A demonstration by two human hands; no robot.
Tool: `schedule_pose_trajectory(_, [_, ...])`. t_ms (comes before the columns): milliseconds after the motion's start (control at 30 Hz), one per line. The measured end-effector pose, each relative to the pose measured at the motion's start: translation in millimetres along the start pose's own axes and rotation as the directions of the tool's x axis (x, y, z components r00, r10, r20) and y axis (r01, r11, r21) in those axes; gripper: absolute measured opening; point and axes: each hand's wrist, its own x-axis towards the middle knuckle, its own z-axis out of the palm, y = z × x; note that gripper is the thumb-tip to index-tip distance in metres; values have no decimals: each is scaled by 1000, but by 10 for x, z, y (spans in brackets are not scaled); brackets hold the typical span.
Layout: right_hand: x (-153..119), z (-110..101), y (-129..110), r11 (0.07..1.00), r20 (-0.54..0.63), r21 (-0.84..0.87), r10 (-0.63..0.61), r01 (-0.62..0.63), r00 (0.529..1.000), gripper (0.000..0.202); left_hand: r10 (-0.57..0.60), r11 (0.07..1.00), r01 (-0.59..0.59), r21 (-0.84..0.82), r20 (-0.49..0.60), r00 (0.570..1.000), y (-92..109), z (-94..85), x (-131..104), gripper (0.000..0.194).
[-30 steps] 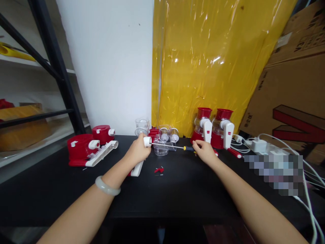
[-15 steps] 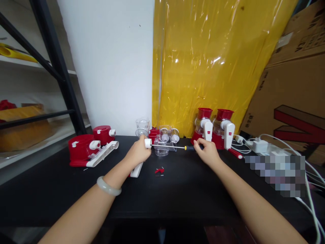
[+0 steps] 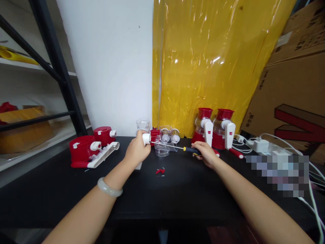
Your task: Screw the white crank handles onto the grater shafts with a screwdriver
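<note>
My left hand (image 3: 137, 149) is closed around a white plastic crank handle (image 3: 146, 138), its round end facing right and its lower arm partly hidden behind my fingers. My right hand (image 3: 206, 154) grips a screwdriver (image 3: 189, 149) with a black and yellow handle. The long shaft points left, its tip at the round end of the white part; whether it sits inside cannot be made out. Below the shaft, small red pieces (image 3: 160, 171) lie on the black table (image 3: 177, 196) with a few small metal pins or screws. Clear plastic housings (image 3: 162, 150) stand just behind the shaft.
Two assembled red-and-white rotary graters (image 3: 224, 128) stand at the back right. On the left are red bases (image 3: 82, 150) with a white arm (image 3: 104, 154). White cables and a power strip (image 3: 270, 149) lie at right, beside a large cardboard box (image 3: 289, 91).
My right hand has lowered slightly, turning so that the screwdriver handle shows more and the shaft slopes down to the right. My left hand has tilted the white part and raised it a little.
</note>
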Motion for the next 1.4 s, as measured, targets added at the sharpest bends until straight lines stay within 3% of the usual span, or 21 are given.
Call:
schedule_pose_trajectory(100, [12, 12, 22, 996, 15, 87, 30, -31, 999, 29, 4, 1000, -4, -8, -20, 1000, 14, -17, -12, 41])
schedule_pose_trajectory(200, [23, -10, 43, 993, -92, -90, -80, 72, 993, 34, 18, 1000, -18, -20, 1, 1000, 34, -23, -28, 38])
schedule_pose_trajectory(367, [-27, -38, 10, 901, -174, -364, -313, 234, 934, 37, 2, 998, 3, -60, 79, 997, 16, 9, -28, 36])
schedule_pose_trajectory(500, [-94, -14, -50, 777, -169, -500, -520, 382, 837, 34, -40, 995, 50, -86, 115, 993, -34, 42, -3, 34])
schedule_pose_trajectory(633, [-132, -12, -82, 609, -113, -592, -711, 528, 694, 29, -58, 993, 71, -89, 146, 988, -91, 59, 30, 32])
schedule_pose_trajectory(700, [-149, -27, -94, 544, -83, -605, -769, 581, 634, 25, -76, 988, 102, -119, 207, 975, -118, 76, 44, 32])
schedule_pose_trajectory(767, [-159, -44, -104, 531, -84, -594, -789, 605, 609, 23, -87, 978, 133, -160, 265, 960, -143, 101, 56, 32])
schedule_pose_trajectory(833, [-149, -52, -103, 607, -127, -540, -744, 583, 656, 22, -78, 971, 134, -196, 271, 959, -163, 126, 65, 31])
schedule_pose_trajectory(900, [-110, -49, -82, 764, -184, -393, -611, 512, 770, 22, -54, 970, 102, -220, 217, 975, -171, 140, 70, 30])
schedule_pose_trajectory(967, [-53, -36, -45, 901, -199, -138, -431, 410, 880, 24, -26, 969, 61, -239, 147, 989, -164, 137, 69, 30])
schedule_pose_trajectory(1033, [-2, -24, -11, 938, -179, 124, -301, 325, 937, 23, 5, 963, 18, -268, 88, 996, -141, 119, 61, 30])
schedule_pose_trajectory(1100, [25, -22, 2, 916, -157, 287, -244, 281, 957, 21, 35, 950, -25, -310, 27, 999, -108, 96, 47, 30])
schedule_pose_trajectory(1167, [26, -32, -9, 900, -156, 330, -245, 284, 957, 19, 55, 932, -64, -358, -37, 998, -76, 76, 32, 31])
schedule_pose_trajectory(1300, [-15, -63, -55, 918, -174, 212, -301, 334, 938, 25, 83, 903, -135, -408, -142, 986, -48, 58, 18, 35])
schedule_pose_trajectory(1400, [-50, -65, -68, 955, -138, 67, -279, 290, 950, 33, 109, 892, -196, -407, -228, 967, -60, 67, 22, 38])
